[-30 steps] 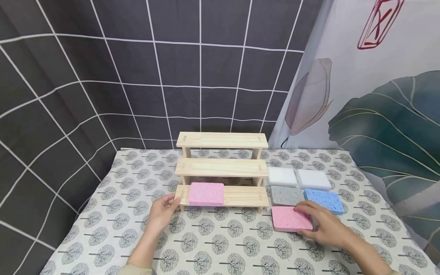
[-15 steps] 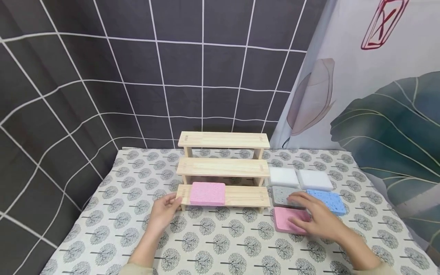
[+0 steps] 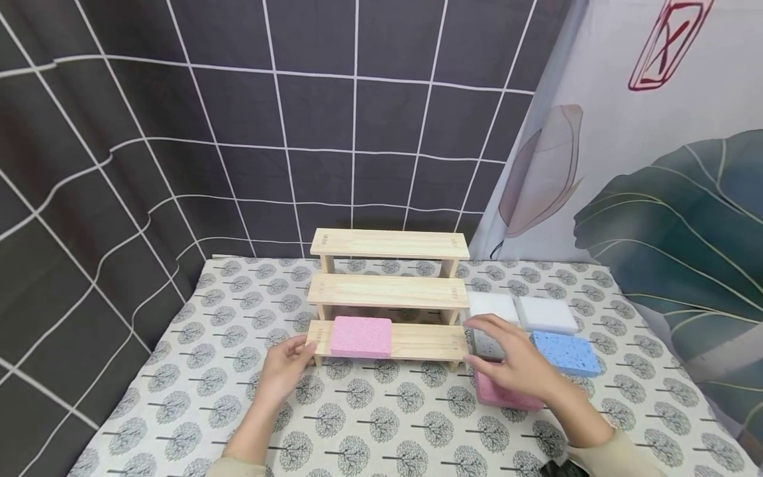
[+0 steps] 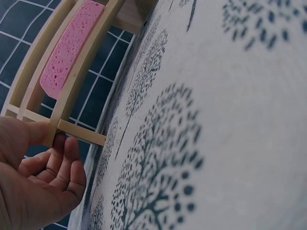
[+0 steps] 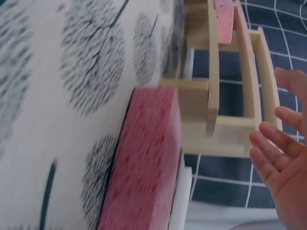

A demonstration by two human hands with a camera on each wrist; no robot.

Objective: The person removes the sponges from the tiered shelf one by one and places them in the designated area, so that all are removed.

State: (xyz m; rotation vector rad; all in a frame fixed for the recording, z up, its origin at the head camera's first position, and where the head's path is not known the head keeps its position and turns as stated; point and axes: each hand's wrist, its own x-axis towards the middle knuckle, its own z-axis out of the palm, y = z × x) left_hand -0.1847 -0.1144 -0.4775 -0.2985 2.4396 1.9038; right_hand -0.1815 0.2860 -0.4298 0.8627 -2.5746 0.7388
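In the head view a three-step wooden rack (image 3: 387, 291) stands on the table. My left hand (image 3: 283, 371) pinches the left end of its lowest step, thumb above and fingertips below, as the left wrist view confirms. A light pink sponge (image 3: 360, 336) lies on that step, left of the middle. Near the step's right end, my right hand (image 3: 518, 361) hovers with fingers apart and holds nothing. Beneath it, a darker pink sponge (image 3: 503, 397) and a grey sponge (image 3: 487, 346) lie on the table, both partly hidden by the hand.
Right of the rack lie a blue sponge (image 3: 565, 352) and two white sponges, one nearer the rack (image 3: 491, 305) and one farther right (image 3: 545, 315). A tree-print cloth (image 3: 381, 424) covers the table. Dark gridded fabric (image 3: 310, 112) hangs behind.
My right hand has let go of the darker pink sponge, leaving it on the table, and has moved left toward the rack's right end. The left hand keeps its grip on the step.
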